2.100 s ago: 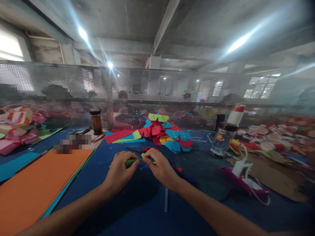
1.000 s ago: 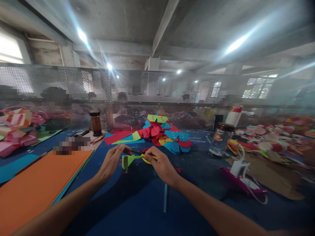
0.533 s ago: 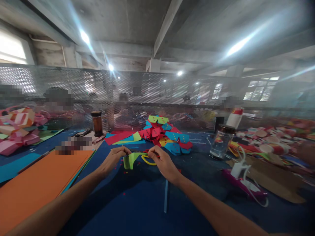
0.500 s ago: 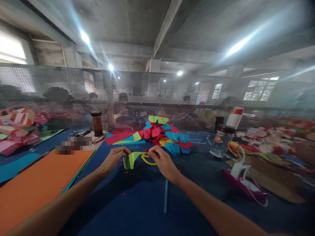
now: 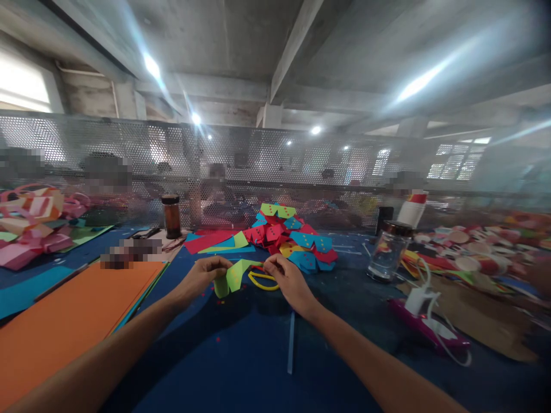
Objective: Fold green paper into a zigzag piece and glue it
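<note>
My left hand is closed with a pinch on a folded piece of lime-green paper, which stands in bends above the dark blue tabletop. The thin far end of this paper reaches my right hand, whose fingers are pinched together on it. Just under the right fingers sits a yellow loop-shaped handle with a bit of red by it; the rest of that tool is hidden, and I cannot tell whether the hand touches it. Behind the hands lies a pile of folded red, blue and green dotted paper pieces.
Orange paper sheets lie stacked at left. A brown jar and a glass jar stand farther back. A purple power strip with white cables is at right. A narrow pale strip lies in front.
The lime-green paper has turned slightly and bends more between my hands. Both hands keep their pinch in nearly the same place. The view has shifted a little.
</note>
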Action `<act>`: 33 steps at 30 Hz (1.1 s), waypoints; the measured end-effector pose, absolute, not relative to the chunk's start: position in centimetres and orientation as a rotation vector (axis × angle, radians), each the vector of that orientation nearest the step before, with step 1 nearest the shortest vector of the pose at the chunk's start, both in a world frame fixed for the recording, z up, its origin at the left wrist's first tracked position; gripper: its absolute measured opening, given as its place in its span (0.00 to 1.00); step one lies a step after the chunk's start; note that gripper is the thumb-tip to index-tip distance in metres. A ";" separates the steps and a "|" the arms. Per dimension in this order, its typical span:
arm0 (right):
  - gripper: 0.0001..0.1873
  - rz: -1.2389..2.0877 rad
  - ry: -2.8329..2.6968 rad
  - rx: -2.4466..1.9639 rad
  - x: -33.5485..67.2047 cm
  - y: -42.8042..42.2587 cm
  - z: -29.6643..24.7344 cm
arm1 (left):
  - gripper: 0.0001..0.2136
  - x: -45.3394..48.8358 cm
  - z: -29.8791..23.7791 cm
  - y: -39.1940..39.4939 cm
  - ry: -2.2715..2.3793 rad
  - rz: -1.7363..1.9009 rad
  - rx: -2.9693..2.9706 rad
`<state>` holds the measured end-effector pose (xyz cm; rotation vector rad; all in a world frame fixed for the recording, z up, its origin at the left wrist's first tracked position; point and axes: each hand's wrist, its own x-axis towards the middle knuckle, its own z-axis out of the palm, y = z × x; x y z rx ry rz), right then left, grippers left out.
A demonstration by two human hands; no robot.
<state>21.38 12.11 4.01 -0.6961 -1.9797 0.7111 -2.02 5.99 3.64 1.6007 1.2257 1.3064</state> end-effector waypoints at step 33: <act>0.07 0.461 -2.074 -0.468 20.9 9.3 5.4 | 0.11 -1.3 4.7 4.8 1.400 1.427 1.733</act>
